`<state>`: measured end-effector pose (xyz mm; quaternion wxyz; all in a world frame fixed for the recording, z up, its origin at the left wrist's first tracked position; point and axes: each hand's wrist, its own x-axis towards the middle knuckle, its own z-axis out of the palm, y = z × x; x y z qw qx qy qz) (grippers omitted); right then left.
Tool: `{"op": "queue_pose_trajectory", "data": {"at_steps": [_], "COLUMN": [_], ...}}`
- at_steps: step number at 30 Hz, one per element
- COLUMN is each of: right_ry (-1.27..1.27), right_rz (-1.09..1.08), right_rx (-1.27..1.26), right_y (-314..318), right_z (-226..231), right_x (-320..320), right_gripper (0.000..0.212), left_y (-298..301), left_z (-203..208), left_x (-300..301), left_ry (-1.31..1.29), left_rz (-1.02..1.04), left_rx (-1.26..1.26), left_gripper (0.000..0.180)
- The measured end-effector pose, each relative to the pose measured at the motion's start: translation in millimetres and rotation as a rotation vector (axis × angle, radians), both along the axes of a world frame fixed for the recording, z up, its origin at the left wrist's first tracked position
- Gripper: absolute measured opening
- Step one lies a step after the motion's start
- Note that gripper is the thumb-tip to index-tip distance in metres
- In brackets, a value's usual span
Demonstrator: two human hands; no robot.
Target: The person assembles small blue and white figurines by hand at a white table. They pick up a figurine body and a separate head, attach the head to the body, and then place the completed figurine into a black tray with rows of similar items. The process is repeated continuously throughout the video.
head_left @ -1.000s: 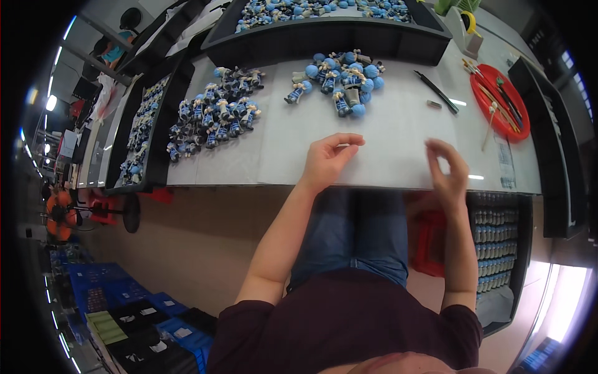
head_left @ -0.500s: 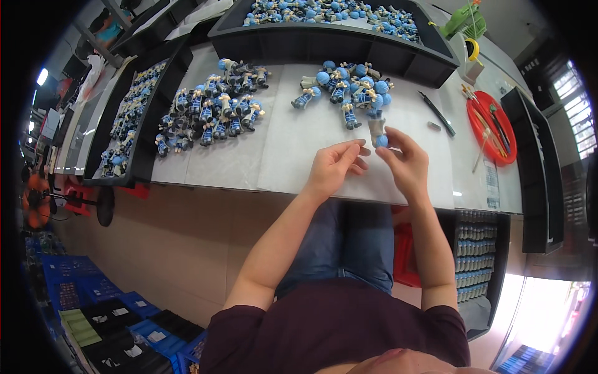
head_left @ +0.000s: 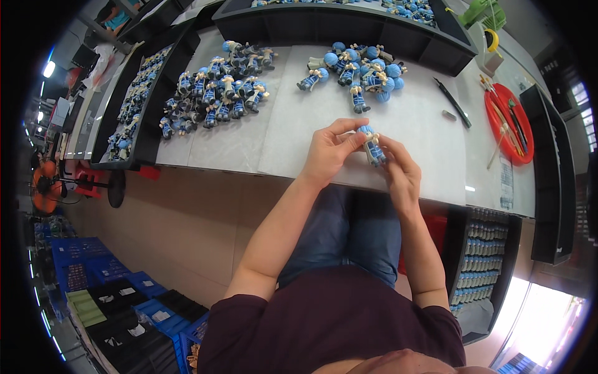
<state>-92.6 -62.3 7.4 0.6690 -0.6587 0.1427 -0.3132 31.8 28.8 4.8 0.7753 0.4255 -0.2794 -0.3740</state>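
Between my two hands, close to the table's front edge, a small blue-haired figurine [head_left: 372, 148] is held upright with its face toward me. My left hand [head_left: 332, 149] pinches it at the head with thumb and forefinger. The fingers of my right hand [head_left: 400, 169] close on its lower body from the other side. Just beyond lies a loose cluster of similar figurines [head_left: 367, 71], some face up and others with only round blue heads showing. A larger heap of the figurines [head_left: 215, 93] covers the table to the left.
A black bin [head_left: 349, 31] with many figurines stands at the back, another black tray [head_left: 138, 103] at the left. On the right are a black pen [head_left: 453, 103], an eraser-like block [head_left: 449, 115] and a red dish [head_left: 496, 118] with brushes. A tray of lined-up figurines [head_left: 483, 255] sits below right.
The figurine has been turned from head down to upright with its front toward me. My left hand, apart from it before, now grips its head. The view has shifted slightly.
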Motion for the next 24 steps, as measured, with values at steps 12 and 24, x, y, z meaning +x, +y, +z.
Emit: {"op": "queue_pose_trajectory", "data": {"at_steps": [12, 24], "right_ry": [0.048, 0.027], "right_rz": [0.054, 0.080], "right_rx": [0.040, 0.051], "right_y": [1.3, 1.3], "right_z": [2.9, 2.6], "right_x": [-1.9, -2.4], "right_gripper": [0.023, 0.026], "left_y": [-1.8, -1.7], "left_z": [-3.0, -0.3], "left_x": [2.4, 2.7], "left_ry": [0.073, 0.099], "left_rz": [0.017, 0.015], "left_rx": [0.009, 0.005], "left_gripper": [0.029, 0.027]}}
